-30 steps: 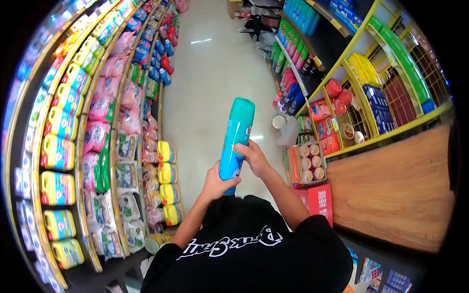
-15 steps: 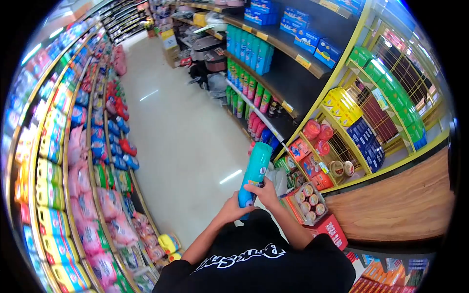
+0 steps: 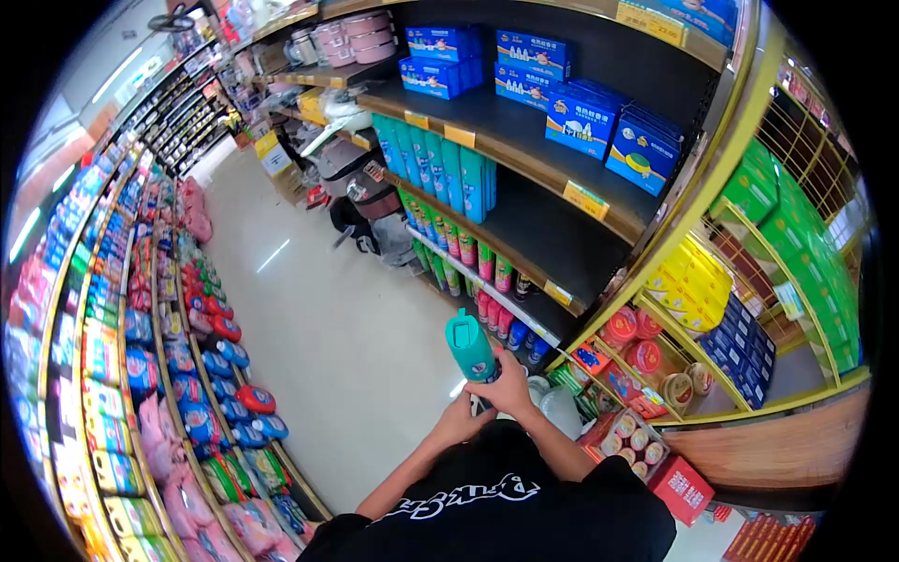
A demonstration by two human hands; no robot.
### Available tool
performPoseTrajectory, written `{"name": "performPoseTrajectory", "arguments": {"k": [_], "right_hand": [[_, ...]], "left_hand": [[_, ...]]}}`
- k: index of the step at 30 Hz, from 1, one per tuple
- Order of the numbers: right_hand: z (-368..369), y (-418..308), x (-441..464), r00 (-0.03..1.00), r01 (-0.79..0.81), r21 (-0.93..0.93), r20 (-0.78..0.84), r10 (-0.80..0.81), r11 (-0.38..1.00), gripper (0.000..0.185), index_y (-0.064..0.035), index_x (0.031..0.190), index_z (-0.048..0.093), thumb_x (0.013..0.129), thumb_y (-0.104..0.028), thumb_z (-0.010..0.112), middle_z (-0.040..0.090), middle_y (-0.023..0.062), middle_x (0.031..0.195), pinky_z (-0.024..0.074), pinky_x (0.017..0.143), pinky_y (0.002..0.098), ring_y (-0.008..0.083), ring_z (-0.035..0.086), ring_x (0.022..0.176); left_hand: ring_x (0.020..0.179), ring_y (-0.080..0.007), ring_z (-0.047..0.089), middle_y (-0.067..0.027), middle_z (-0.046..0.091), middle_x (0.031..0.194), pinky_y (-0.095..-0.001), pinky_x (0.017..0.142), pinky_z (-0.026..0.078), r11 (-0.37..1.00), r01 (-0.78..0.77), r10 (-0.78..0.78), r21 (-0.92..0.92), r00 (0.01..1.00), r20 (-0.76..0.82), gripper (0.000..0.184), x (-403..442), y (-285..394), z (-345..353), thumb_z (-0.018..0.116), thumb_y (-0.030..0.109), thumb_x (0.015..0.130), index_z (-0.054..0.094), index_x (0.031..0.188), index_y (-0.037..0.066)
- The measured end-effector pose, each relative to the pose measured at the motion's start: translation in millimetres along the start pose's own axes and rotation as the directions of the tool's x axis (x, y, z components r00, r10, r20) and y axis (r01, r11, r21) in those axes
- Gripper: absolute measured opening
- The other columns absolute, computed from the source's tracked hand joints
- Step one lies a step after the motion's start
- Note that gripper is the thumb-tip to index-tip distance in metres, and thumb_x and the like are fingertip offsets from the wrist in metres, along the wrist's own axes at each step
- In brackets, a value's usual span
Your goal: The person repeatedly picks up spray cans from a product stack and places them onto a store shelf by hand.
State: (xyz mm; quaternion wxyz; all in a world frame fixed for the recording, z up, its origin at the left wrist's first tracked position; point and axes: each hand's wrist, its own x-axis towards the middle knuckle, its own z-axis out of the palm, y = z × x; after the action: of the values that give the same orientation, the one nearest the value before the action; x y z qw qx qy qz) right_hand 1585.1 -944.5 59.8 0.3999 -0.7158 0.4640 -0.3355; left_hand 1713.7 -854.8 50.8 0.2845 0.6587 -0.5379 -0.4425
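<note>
A teal spray can (image 3: 471,348) with a teal cap stands tilted in front of my chest. Wrapped round its lower part is my right hand (image 3: 507,382). My left hand (image 3: 463,419) closes on the can's bottom end, just below and left of the right one. The can's lower part is mostly hidden by the fingers. Beyond it, on the shelf to the right, a row of similar teal cans (image 3: 440,173) stands upright, with green and pink cans (image 3: 466,245) on the level below.
Blue boxes (image 3: 581,120) sit on the upper shelf (image 3: 524,140). At the right are a yellow rack (image 3: 670,245) and a red box (image 3: 681,489). Shelves of bagged and bottled goods (image 3: 201,417) line the left side of the aisle floor (image 3: 309,328). Grey bags (image 3: 361,178) lie farther along.
The view has turned up and to the right, bringing the shelf of teal cans closer. The can's top now tips away and left, showing its cap; both hands still hold it.
</note>
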Motion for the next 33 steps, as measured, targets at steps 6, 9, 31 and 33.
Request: {"name": "performPoseTrajectory", "arguments": {"k": [6,9,31,33], "right_hand": [[-4,-5,124,0.936,0.218,-0.037,-0.276,-0.22,0.975,0.068,-0.002,0.125,0.055,0.065,-0.015,0.084,0.06,0.0183,0.12,0.0463,0.094,0.0412,0.0351,0.059,0.109],[-11,-10,171,0.899,0.237,-0.093,-0.357,-0.255,0.967,0.07,-0.0014,0.131,0.051,0.068,-0.011,0.08,0.058,0.0219,0.128,0.043,0.102,0.0441,0.0394,0.055,0.118],[43,12,397,0.645,-0.317,0.045,-0.722,0.25,0.948,0.05,0.0019,0.101,0.064,0.065,-0.027,0.083,0.071,0.018,0.091,0.0545,0.077,0.0363,0.0291,0.071,0.087],[42,13,403,0.619,-0.417,0.138,-0.681,0.392,0.898,0.054,0.0037,0.1,0.063,0.064,-0.031,0.083,0.07,0.0209,0.09,0.0544,0.077,0.0376,0.0324,0.071,0.088]], "left_hand": [[0.113,-0.0376,0.059,-0.0216,0.061,0.123,-0.0429,0.096,0.047,0.983,-0.182,0.181,0.002,0.981,0.064,0.063,135,33,-72,0.072,0.022,0.082,0.043,0.134,0.001],[0.113,-0.0332,0.06,-0.0185,0.062,0.122,-0.0409,0.095,0.047,0.926,-0.355,0.368,-0.127,0.925,0.095,0.057,196,39,-87,0.071,0.013,0.081,0.048,0.131,0.002],[0.116,-0.0257,0.057,-0.0184,0.055,0.127,-0.0312,0.096,0.044,0.946,-0.225,0.307,-0.232,0.85,0.428,0.088,451,21,-174,0.06,0.013,0.092,-0.002,0.152,-0.006],[0.108,-0.0213,0.055,-0.0133,0.054,0.121,-0.0306,0.094,0.044,0.916,-0.199,0.338,-0.349,0.851,0.402,0.083,457,17,-167,0.056,0.008,0.094,-0.003,0.151,-0.006]]}}
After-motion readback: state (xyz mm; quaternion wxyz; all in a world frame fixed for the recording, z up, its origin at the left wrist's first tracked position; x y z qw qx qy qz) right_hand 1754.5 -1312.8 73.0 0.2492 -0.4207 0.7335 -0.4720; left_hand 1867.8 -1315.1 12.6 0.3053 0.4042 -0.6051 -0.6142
